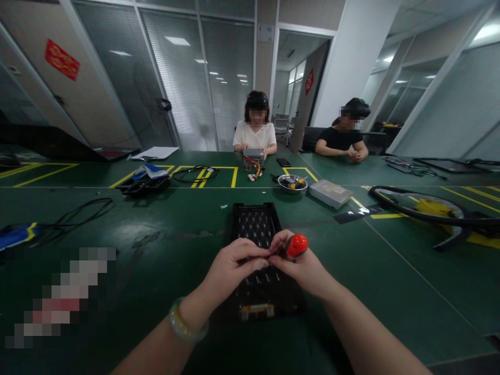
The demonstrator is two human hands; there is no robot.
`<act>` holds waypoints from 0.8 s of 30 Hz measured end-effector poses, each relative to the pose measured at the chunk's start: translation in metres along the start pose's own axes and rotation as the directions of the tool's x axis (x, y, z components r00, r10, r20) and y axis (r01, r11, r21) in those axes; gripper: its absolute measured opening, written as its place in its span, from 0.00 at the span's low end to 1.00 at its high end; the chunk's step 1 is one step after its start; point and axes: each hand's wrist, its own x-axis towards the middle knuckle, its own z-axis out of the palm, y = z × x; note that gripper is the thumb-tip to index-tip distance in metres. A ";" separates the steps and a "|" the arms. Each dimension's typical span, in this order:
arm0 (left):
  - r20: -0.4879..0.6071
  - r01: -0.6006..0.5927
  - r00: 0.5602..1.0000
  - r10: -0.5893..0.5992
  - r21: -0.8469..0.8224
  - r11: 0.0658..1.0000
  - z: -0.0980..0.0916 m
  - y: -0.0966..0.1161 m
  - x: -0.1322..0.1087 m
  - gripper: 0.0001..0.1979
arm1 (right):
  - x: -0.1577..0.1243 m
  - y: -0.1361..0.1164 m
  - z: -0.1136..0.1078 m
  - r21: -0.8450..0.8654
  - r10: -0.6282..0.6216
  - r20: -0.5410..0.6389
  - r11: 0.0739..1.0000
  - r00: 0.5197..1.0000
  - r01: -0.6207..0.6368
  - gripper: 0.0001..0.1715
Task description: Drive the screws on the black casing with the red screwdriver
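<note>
In the lower middle of the frame, the right hand [302, 268] is wrapping its fingers around a screwdriver [297, 245] with a red-orange handle. The left hand [230, 268] is pinching its thumb and fingertips together at the tool's front end. Whether a bit or a screw is sitting in that pinch is hidden. Both hands are hovering just above a black perforated metal tray [255, 224] lying on the green table [164, 250]. The likely risk is that anything small slipping from the pinch drops through the tray's holes or rolls off across the table, and the steel bowl [292, 183] is standing well apart, toward the upper middle. A slip of the tip could also jab the left fingertips, since they are crowding right against it.
</note>
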 end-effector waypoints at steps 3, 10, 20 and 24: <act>0.044 -0.024 0.999 0.022 0.028 0.999 -0.003 0.003 0.001 0.08 | 0.000 0.002 -0.001 0.056 0.016 0.027 0.998 1.000 -0.017 0.15; 0.070 -0.044 0.997 0.039 0.075 0.996 -0.004 0.005 -0.001 0.10 | 0.002 0.006 -0.002 0.107 0.029 0.049 0.994 0.998 -0.034 0.18; 0.065 -0.012 0.998 0.011 0.016 1.000 -0.005 0.011 -0.002 0.05 | 0.001 0.003 -0.002 0.128 0.039 0.097 0.990 0.994 -0.051 0.18; 0.080 0.045 0.996 -0.047 0.034 0.998 -0.004 0.011 -0.002 0.06 | 0.004 0.004 -0.005 -0.016 0.008 -0.006 1.000 1.000 -0.008 0.16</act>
